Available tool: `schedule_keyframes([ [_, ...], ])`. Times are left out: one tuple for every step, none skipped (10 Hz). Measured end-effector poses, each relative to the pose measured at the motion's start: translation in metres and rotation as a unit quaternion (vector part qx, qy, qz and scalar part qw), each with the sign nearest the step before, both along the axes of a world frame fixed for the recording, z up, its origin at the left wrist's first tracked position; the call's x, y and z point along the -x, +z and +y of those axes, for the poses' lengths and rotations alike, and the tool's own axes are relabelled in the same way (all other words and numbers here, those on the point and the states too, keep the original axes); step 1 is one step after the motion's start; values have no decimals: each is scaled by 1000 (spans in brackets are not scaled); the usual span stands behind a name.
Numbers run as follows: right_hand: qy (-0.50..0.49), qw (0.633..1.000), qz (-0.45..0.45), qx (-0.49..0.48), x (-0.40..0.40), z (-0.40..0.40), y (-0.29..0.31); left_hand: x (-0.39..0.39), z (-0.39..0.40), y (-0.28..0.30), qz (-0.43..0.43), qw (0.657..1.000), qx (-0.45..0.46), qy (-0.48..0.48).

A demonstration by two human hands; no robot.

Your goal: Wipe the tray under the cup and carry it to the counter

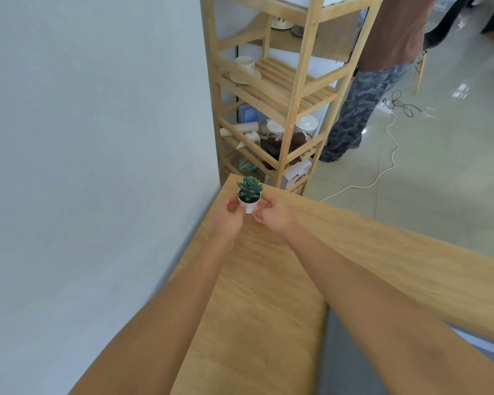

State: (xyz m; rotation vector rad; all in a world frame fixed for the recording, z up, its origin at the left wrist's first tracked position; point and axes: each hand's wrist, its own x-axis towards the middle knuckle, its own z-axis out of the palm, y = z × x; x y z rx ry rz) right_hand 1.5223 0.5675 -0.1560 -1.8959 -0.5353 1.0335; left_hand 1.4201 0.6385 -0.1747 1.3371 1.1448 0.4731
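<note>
Two hands, left (231,214) and right (271,213), clasp a pot (249,201); cup and saucer (245,72) sit beyond it on the shelf (285,86).

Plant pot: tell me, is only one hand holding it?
No. Both the left hand and the right hand grip the small white plant pot from either side, at the far corner of the wooden table.
</note>
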Motion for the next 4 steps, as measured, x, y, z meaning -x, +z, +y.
schedule_keyframes([
  [7,999,27,-27,0,11,7,-6,9,-4,-22,1000,-8,22],
  [15,997,64,-48,1,17,9,-10,10,2,-54,998,-11,28],
  [48,997,49,-38,2,16,10,-8,7,9,-74,997,3,15],
  [56,997,44,-21,3,12,14,-6,0,20,-80,997,-11,-3],
])
